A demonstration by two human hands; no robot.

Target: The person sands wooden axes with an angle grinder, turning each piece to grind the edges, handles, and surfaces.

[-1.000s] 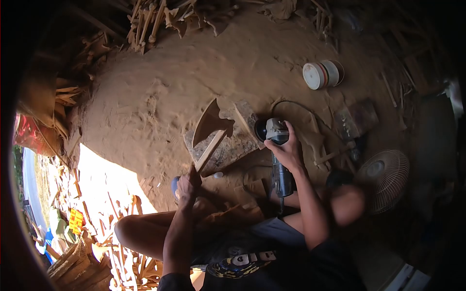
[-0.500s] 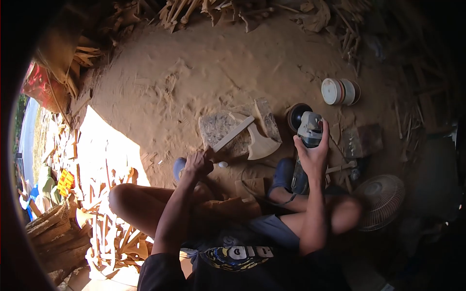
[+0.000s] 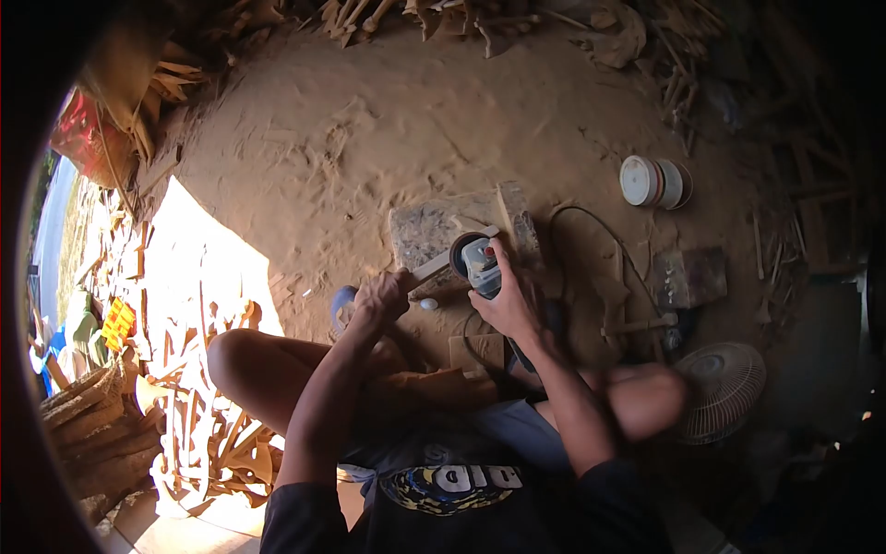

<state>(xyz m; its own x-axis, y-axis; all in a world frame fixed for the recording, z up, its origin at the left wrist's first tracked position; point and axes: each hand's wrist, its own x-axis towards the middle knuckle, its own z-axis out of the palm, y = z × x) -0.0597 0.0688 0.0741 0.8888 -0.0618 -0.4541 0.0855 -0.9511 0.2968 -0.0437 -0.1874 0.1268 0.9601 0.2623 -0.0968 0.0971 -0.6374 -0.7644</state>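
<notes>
My left hand is wrapped round the lower end of the handle of a pale wooden axe. The axe lies across a worn, flat block on the ground. My right hand grips an angle grinder from the right side. Its round disc is over the upper part of the handle; whether it touches the wood, I cannot tell. Much of the axe head is hidden behind the grinder and my right hand. A small white oval object lies near my left hand.
A dark cord loops over the dusty ground on the right. Beyond it lies a white bucket on its side. A round fan stands by my right knee. Wood pieces are piled at left and along the back.
My right hand has brought the grinder leftward from beside the block to over the axe handle. The cord now loops on the ground at right. My left hand keeps its hold.
</notes>
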